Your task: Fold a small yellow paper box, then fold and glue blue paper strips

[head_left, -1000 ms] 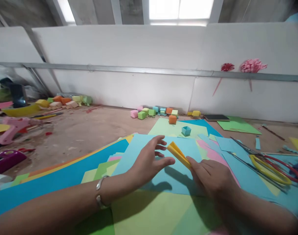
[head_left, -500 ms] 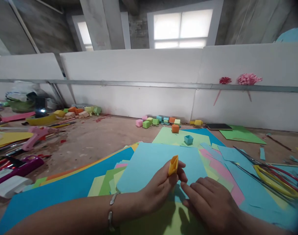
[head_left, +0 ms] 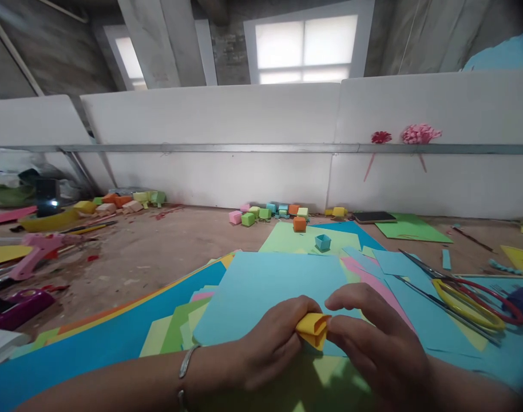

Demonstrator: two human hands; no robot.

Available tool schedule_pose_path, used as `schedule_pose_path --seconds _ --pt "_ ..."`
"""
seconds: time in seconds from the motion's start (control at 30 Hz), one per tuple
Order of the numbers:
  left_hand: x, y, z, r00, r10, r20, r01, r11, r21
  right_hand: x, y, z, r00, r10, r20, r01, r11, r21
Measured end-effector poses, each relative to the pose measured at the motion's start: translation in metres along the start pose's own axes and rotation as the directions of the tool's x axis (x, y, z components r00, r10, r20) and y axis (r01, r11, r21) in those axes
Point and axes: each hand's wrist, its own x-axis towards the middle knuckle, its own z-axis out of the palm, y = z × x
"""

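Observation:
A folded yellow paper piece, shaped like a small hollow box, is held between the fingers of my left hand. Its open folds face right, over the stacked sheets. Close against its right side is my right hand, one fingertip at the paper's edge and another finger raised and curved apart from it. Below the hands lies a light blue sheet. Beyond it stand an open blue paper box and an orange paper cube.
Yellow-and-red-handled scissors lie at right on blue paper. Several small paper cubes line the white board. A pink glue gun and a purple tool are at left. A dark flat device sits near green paper.
The yellow paper has come down and turned from upright to sideways in my left hand. My right hand has risen to its edge, fingers spreading. The view has shifted slightly right.

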Motion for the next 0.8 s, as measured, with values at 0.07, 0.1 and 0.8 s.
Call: schedule_pose_path --seconds 0.07,0.1,0.8 --pt "0.001 0.002 -0.002 1.0 -0.022 0.005 0.021 1.0 0.004 0.003 -0.001 -0.001 1.0 0.022 0.01 -0.022 1.0 0.017" --pt "0.001 0.002 -0.002 1.0 -0.029 0.01 0.029 1.0 0.008 0.004 -0.001 -0.001 0.999 0.036 0.015 -0.036 0.999 0.026" --pt "0.001 -0.017 0.011 0.979 -0.078 0.19 0.163 0.856 -0.49 0.002 0.021 -0.004 0.953 0.302 0.019 -0.301 0.937 0.175"
